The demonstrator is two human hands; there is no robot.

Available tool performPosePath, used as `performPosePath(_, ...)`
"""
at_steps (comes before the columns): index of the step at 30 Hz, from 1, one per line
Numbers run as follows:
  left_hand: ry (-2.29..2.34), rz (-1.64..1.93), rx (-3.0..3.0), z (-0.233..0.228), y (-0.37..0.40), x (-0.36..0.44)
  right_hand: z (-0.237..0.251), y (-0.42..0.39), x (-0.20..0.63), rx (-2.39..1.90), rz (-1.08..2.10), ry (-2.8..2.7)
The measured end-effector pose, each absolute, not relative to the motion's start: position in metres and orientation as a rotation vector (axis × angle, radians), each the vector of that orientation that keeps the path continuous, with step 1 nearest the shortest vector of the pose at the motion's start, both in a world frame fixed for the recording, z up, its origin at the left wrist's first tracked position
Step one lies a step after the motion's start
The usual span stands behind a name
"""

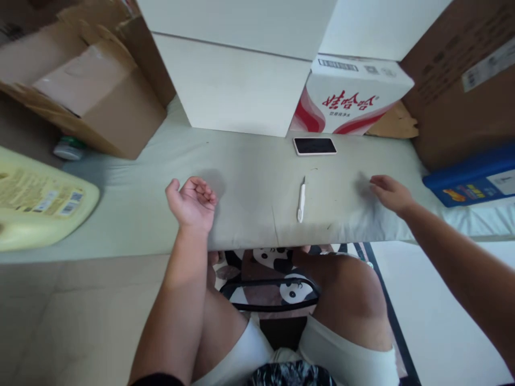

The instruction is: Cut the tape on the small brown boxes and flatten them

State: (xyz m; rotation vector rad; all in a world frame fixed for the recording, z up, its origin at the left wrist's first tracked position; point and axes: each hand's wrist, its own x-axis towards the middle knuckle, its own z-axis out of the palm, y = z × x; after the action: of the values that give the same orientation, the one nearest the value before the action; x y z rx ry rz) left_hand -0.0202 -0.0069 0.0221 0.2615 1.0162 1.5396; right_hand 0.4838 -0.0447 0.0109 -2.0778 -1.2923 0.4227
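At the far left a yellow jug (40, 201) lies on its side beside an open cardboard box (92, 91), and my left hand (192, 203) rests palm-up on the grey mat (249, 182), fingers loosely curled around nothing. The small white tool (301, 199) lies alone on the mat between my hands, touched by neither, with a phone (315, 146) face-up beyond it before a red-and-white carton (354, 99). My right hand (389, 193) lies flat and relaxed on the mat, empty, near a blue box (472, 177).

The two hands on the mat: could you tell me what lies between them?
In the head view, only a small white tool lies between the left hand and right hand.
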Motion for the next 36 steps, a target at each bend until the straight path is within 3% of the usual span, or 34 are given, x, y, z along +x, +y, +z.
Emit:
performPosePath(11, 0.855, 1.713, 0.177, 0.034, -0.023, -0.056, 0.041, 0.049, 0.22, -1.65, 0.638, -2.12)
performPosePath(18, 0.874, 1.732, 0.101, 0.039, -0.013, -0.069, 0.079, 0.116, 0.011, -1.051, 0.315, -2.518)
performPosePath(23, 0.866, 1.726, 0.157, 0.038, -0.011, -0.074, 0.098, 0.151, -0.098, -0.85, 0.285, -2.638)
performPosePath(29, 0.909, 1.745, 0.207, 0.033, -0.013, -0.076, 0.092, 0.149, -0.101, -0.942, 0.292, -2.597)
performPosePath(32, 1.005, 1.965, 0.14, 0.029, -0.012, -0.079, 0.091, 0.125, -0.049, -0.956, 0.324, -2.442)
performPosePath(36, 1.192, 2.376, 0.045, 0.017, -0.011, -0.094, 0.099, 0.062, 0.051, -1.034, 0.674, -2.052)
